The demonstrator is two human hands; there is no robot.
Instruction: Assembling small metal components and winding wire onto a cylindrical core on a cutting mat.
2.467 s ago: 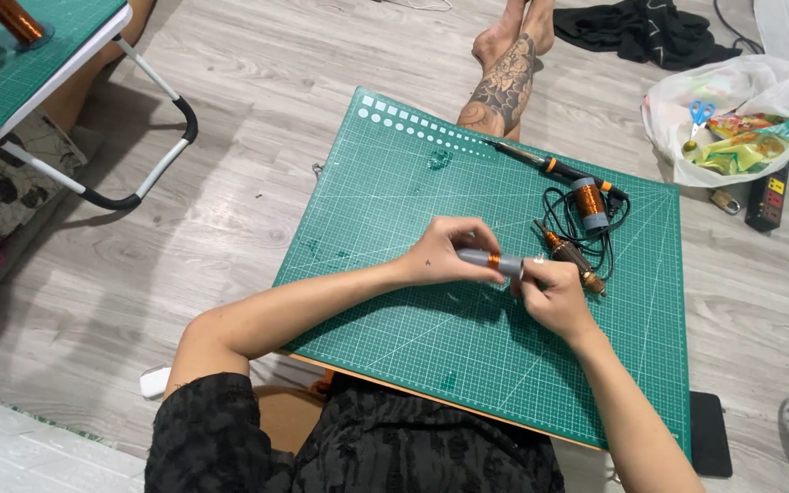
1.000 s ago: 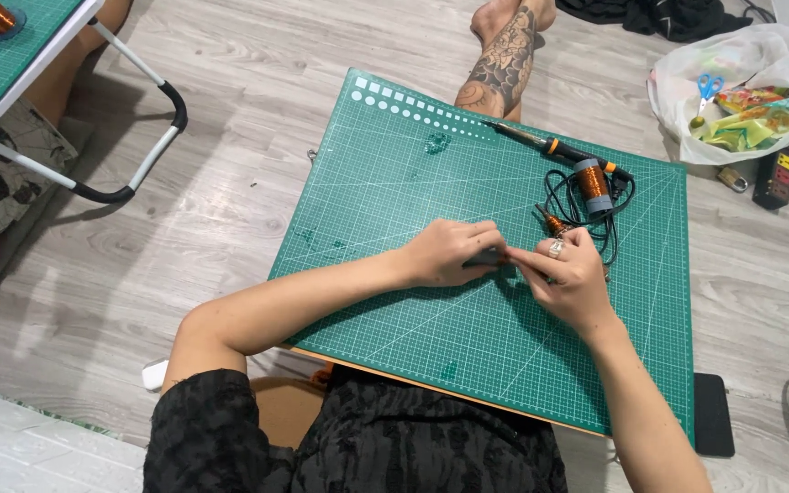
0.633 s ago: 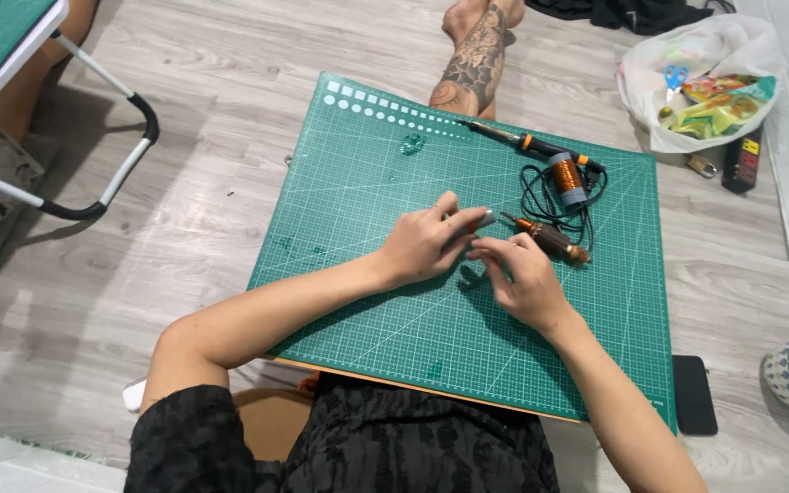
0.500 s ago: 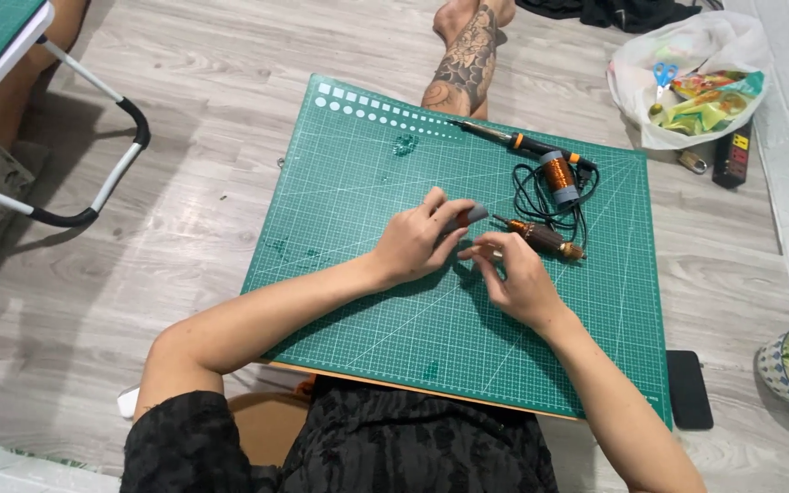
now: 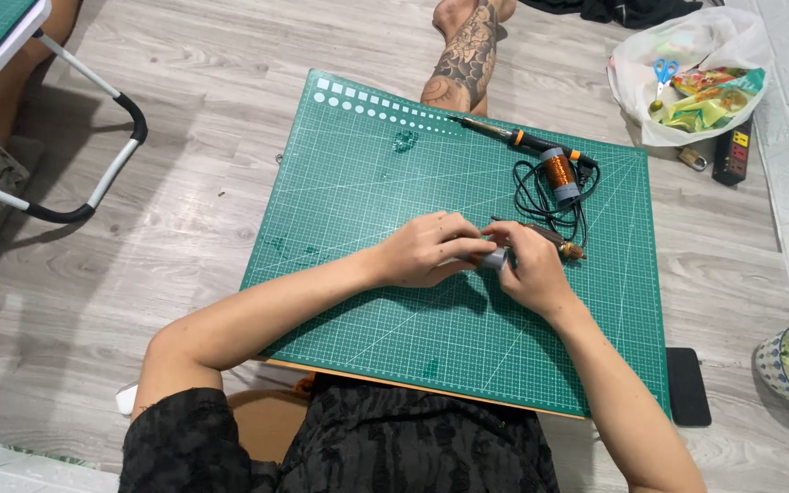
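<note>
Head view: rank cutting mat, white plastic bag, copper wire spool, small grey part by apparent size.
1. Green cutting mat
2. White plastic bag
3. Copper wire spool
4. Small grey part, mostly hidden between left hand and right hand, so unsure against the spool.

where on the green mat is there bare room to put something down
The left half of the cutting mat is bare, from the dotted top edge down to the left forearm. The strip along the near edge under the right forearm is free too. It is crowded at the upper right: soldering iron, copper wire spool, black cable, and both hands, left hand and right hand, on a small grey part.
</note>
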